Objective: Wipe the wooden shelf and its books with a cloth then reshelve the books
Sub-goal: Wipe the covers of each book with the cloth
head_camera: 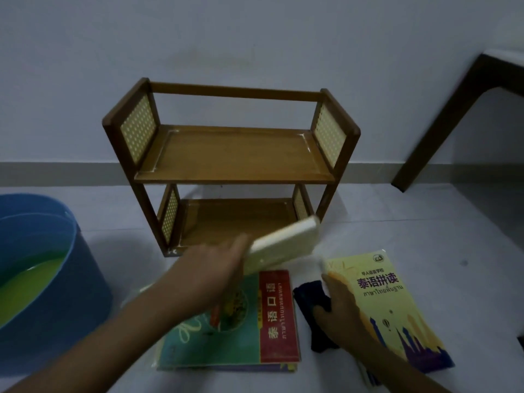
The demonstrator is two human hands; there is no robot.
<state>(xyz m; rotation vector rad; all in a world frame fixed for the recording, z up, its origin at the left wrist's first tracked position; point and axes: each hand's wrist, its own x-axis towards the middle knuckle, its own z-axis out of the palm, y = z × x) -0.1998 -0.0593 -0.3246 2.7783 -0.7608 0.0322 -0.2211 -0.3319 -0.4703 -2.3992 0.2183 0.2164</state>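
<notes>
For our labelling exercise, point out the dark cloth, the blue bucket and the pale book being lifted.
dark cloth [309, 300], head view, on its upper fold left of the right hand.
blue bucket [85, 279], head view, on its outer wall.
pale book [283, 245], head view, mid-cover, beyond the left hand's fingers.

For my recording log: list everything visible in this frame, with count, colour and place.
wooden shelf: 1, brown with cream lattice side panels, two empty tiers, on the floor against the wall
bucket: 1, blue, holding yellow-green liquid, far left
pale book: 1, cream, raised in front of the lower tier
stack of books: count unclear, top cover green and red, on the floor in front of the shelf
yellow book: 1, yellow with purple artwork, floor at right
cloth: 1, dark, between stack and yellow book
table leg: 1, dark brown, upper right
left hand: holds the pale book
right hand: grips the cloth
</notes>
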